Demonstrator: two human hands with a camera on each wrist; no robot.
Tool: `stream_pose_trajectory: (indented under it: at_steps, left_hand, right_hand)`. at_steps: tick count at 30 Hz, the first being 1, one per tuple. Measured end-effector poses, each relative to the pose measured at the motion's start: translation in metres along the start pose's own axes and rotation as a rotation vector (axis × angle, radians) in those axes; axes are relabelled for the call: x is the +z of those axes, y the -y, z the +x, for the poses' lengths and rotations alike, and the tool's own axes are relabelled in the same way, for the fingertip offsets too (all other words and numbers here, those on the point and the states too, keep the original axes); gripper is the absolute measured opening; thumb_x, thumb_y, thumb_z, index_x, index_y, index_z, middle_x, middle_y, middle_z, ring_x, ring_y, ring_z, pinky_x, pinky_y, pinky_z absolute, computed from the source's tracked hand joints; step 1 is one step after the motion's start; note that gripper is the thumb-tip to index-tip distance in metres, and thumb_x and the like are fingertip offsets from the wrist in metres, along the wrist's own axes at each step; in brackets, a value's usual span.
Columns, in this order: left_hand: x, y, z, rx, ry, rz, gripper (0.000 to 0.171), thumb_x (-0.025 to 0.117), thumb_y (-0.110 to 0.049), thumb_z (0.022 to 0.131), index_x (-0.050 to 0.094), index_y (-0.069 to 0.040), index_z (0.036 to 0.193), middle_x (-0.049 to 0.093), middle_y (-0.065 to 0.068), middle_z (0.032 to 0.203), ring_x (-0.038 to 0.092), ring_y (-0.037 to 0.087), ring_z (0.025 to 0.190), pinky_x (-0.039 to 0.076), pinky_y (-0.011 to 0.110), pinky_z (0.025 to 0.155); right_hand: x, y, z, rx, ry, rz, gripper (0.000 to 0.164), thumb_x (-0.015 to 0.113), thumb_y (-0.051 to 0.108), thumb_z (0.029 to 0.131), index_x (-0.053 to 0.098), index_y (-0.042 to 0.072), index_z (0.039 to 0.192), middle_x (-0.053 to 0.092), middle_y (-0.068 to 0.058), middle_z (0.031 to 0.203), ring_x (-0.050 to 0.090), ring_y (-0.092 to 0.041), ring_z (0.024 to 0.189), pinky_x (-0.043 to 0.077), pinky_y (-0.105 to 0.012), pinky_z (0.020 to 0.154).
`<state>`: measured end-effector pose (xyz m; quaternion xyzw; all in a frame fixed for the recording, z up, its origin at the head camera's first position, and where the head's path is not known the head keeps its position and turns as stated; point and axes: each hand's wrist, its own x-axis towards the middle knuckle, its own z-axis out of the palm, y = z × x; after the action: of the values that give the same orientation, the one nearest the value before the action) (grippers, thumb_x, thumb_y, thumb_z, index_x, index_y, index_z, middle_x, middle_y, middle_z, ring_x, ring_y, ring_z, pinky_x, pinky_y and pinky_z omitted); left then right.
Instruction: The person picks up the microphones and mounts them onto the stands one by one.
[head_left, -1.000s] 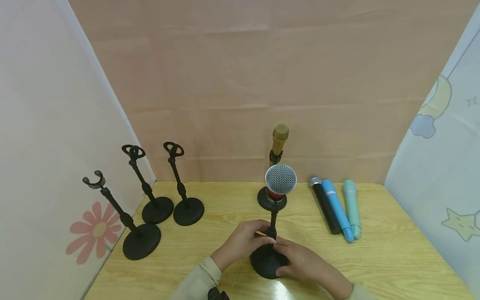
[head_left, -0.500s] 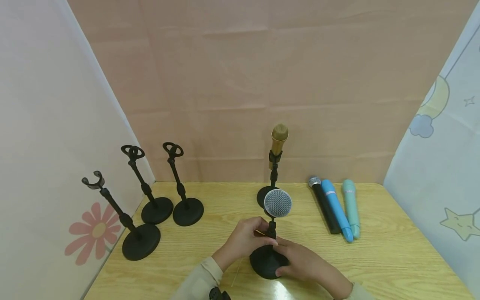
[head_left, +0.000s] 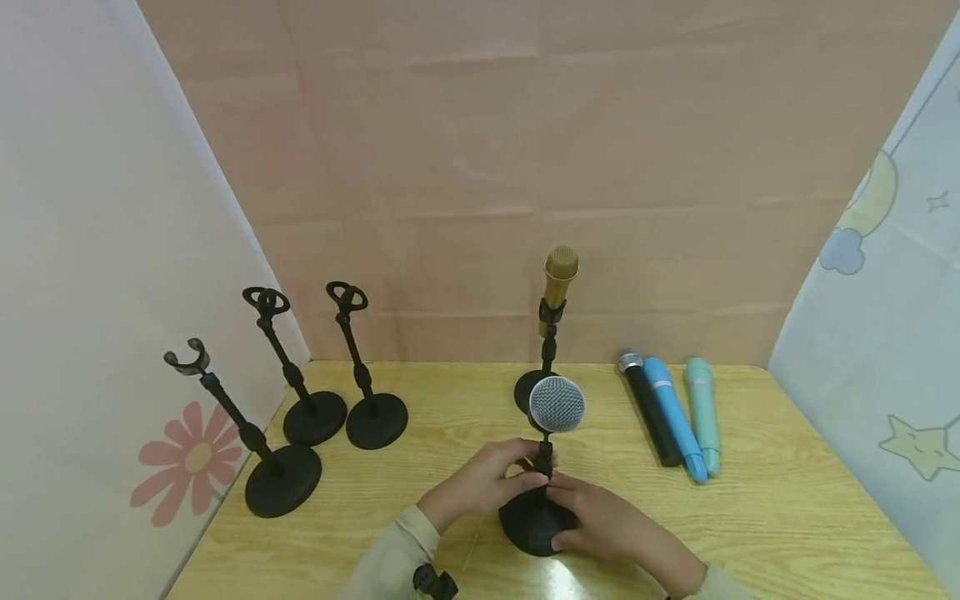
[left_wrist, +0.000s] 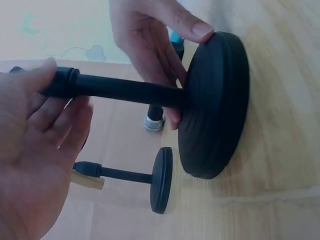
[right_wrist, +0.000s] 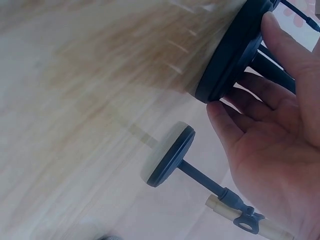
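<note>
A black round-base microphone stand stands upright near the table's front, bearing a microphone with a silver mesh head. My left hand pinches the collar on its pole between thumb and fingers; the left wrist view shows the collar there. On the right, my right hand grips the round base, thumb on its upper face and fingers near the rim and pole. Directly behind, a gold microphone sits in the clip of another black stand.
Three black stands without microphones stand at the left. To the right lie a black microphone, a blue microphone and a mint-green microphone. Wall sheets border the wooden table at the back and sides.
Over the first half second the silver-headed microphone came down on its stand, uncovering more of the gold microphone's stand. Since then it stays at that height. Both hands keep nearly the same places.
</note>
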<state>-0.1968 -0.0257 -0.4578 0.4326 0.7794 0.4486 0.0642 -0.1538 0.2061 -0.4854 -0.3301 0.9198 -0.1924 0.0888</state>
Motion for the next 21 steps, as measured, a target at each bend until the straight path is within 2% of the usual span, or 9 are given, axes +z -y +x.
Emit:
stream_pose_trajectory:
  at_steps: [5, 7, 9, 13, 16, 18, 21]
  left_hand:
    - [0.004, -0.003, 0.004, -0.066, -0.103, -0.05, 0.033, 0.076, -0.028, 0.091, 0.066, -0.012, 0.119, 0.07, -0.005, 0.112, 0.065, 0.003, 0.105, 0.055, 0.029, 0.096]
    - [0.005, -0.004, 0.005, -0.066, -0.136, -0.053, 0.027, 0.077, -0.028, 0.09, 0.069, -0.013, 0.111, 0.072, -0.005, 0.105, 0.067, 0.001, 0.1, 0.056, 0.03, 0.092]
    - [0.005, -0.005, 0.006, -0.052, -0.14, -0.054, 0.023, 0.076, -0.026, 0.09, 0.071, -0.013, 0.109, 0.074, -0.001, 0.104, 0.067, 0.0, 0.098, 0.056, 0.028, 0.092]
    - [0.004, -0.005, 0.006, 0.004, -0.1, -0.077, 0.023, 0.072, -0.022, 0.093, 0.071, -0.01, 0.114, 0.075, 0.008, 0.11, 0.068, 0.002, 0.103, 0.054, 0.025, 0.095]
    - [0.002, -0.003, 0.004, -0.001, -0.051, -0.081, 0.028, 0.067, -0.022, 0.097, 0.068, -0.009, 0.122, 0.072, 0.007, 0.118, 0.066, 0.006, 0.111, 0.052, 0.022, 0.098]
    - [0.002, 0.0, 0.001, -0.033, -0.008, -0.026, 0.033, 0.065, -0.025, 0.098, 0.067, -0.01, 0.128, 0.07, 0.003, 0.124, 0.064, 0.007, 0.116, 0.051, 0.022, 0.098]
    - [0.003, 0.005, -0.006, -0.096, 0.071, 0.149, 0.037, 0.066, -0.031, 0.098, 0.065, -0.015, 0.132, 0.066, -0.005, 0.126, 0.059, 0.006, 0.118, 0.051, 0.023, 0.098]
  right_hand:
    - [0.0, 0.0, 0.0, 0.0, 0.0, 0.025, 0.071, 0.079, 0.042, 0.086, 0.058, 0.002, 0.141, 0.05, -0.017, 0.151, 0.055, -0.039, 0.131, 0.048, -0.051, 0.104]
    - [-0.001, 0.0, -0.001, 0.006, 0.009, 0.029, 0.072, 0.078, 0.043, 0.086, 0.059, 0.0, 0.14, 0.049, -0.018, 0.151, 0.055, -0.039, 0.131, 0.048, -0.051, 0.105]
    - [-0.001, 0.001, -0.001, 0.012, 0.017, 0.031, 0.071, 0.078, 0.043, 0.086, 0.06, -0.001, 0.138, 0.049, -0.017, 0.151, 0.055, -0.039, 0.131, 0.048, -0.051, 0.105]
    - [-0.002, 0.001, -0.002, 0.029, 0.03, 0.032, 0.07, 0.078, 0.043, 0.086, 0.06, -0.001, 0.138, 0.05, -0.016, 0.152, 0.055, -0.038, 0.132, 0.048, -0.051, 0.105]
    - [-0.002, 0.004, -0.001, 0.035, 0.036, 0.018, 0.068, 0.079, 0.041, 0.086, 0.06, -0.001, 0.137, 0.05, -0.016, 0.151, 0.055, -0.037, 0.132, 0.048, -0.05, 0.105]
    - [-0.002, 0.007, -0.001, 0.039, 0.036, 0.001, 0.068, 0.078, 0.039, 0.087, 0.058, 0.0, 0.14, 0.049, -0.018, 0.151, 0.055, -0.037, 0.132, 0.049, -0.05, 0.104]
    - [-0.001, 0.012, -0.002, 0.056, 0.027, -0.019, 0.069, 0.077, 0.038, 0.088, 0.056, 0.002, 0.143, 0.048, -0.019, 0.151, 0.054, -0.038, 0.133, 0.051, -0.049, 0.101]
